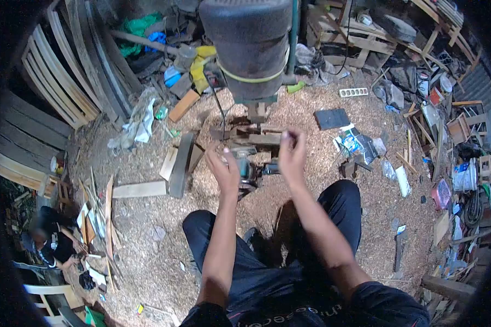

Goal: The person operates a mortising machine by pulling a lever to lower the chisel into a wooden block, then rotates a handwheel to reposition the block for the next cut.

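Note:
A short wooden piece lies crosswise in front of me, below a large dark cylindrical body with a pale band around it. My right hand is at the wood's right end, with thumb and curled fingers closed about it. To the left, my left hand has its thumb and fingers apart and holds nothing I can see. It is beside a teal power tool that sits low between my hands. The lower part of that tool is partly hidden.
Wood shavings cover the floor. A curved dark board and a pale plank lie left. Long boards lean at upper left. A dark slab lies right. Another person sits at far left.

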`<state>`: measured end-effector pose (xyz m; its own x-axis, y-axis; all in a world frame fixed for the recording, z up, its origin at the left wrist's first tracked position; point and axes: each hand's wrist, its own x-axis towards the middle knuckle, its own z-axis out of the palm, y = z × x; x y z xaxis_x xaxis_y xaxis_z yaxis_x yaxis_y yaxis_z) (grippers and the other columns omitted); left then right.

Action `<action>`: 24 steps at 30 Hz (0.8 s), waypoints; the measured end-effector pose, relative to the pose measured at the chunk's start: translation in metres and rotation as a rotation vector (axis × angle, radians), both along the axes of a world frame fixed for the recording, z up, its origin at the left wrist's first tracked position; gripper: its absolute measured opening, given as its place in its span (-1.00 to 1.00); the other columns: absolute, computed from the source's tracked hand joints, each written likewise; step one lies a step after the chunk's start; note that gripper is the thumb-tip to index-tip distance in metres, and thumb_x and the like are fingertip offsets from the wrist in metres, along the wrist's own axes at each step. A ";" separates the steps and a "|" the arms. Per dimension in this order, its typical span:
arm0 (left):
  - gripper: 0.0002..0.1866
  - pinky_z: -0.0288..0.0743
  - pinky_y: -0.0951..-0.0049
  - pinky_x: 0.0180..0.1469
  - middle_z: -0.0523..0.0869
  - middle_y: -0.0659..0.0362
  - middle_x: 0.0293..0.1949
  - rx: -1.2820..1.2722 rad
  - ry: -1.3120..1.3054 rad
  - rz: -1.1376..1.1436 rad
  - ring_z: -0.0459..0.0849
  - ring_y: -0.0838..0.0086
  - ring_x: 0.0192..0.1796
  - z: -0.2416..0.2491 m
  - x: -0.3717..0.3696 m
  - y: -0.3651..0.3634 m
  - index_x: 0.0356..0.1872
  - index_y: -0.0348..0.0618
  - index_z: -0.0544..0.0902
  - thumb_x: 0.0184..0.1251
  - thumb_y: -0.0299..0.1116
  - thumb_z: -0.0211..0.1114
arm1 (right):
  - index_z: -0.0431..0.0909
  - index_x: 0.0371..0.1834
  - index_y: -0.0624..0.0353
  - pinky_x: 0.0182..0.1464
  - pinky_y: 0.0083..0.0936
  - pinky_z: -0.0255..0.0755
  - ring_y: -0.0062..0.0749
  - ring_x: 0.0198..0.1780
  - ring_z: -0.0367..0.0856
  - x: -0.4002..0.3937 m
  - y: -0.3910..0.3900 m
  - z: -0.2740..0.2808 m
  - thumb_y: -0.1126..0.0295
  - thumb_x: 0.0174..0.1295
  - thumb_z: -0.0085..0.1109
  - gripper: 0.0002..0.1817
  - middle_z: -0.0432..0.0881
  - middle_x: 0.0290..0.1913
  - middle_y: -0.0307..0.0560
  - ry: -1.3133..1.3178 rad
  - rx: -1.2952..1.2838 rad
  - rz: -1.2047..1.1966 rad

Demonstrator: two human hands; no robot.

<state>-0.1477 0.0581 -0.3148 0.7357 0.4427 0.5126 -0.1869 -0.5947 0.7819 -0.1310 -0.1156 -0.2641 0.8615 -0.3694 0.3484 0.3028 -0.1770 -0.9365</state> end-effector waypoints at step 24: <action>-0.46 0.37 0.20 0.27 0.67 -0.14 0.05 -0.190 0.231 -0.122 0.62 0.10 0.11 0.031 -0.025 0.019 0.14 -0.45 0.57 0.61 -0.04 0.05 | 0.56 0.06 0.48 0.23 -0.12 0.45 0.21 0.12 0.63 0.005 -0.023 0.003 0.31 0.40 0.05 -0.61 0.65 0.04 0.40 0.125 -0.277 0.163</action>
<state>-0.1725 0.0774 -0.2836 0.8767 0.4154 0.2424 -0.0527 -0.4180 0.9069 -0.1263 -0.1382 -0.2613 0.9438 -0.1289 0.3043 0.2342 -0.3886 -0.8911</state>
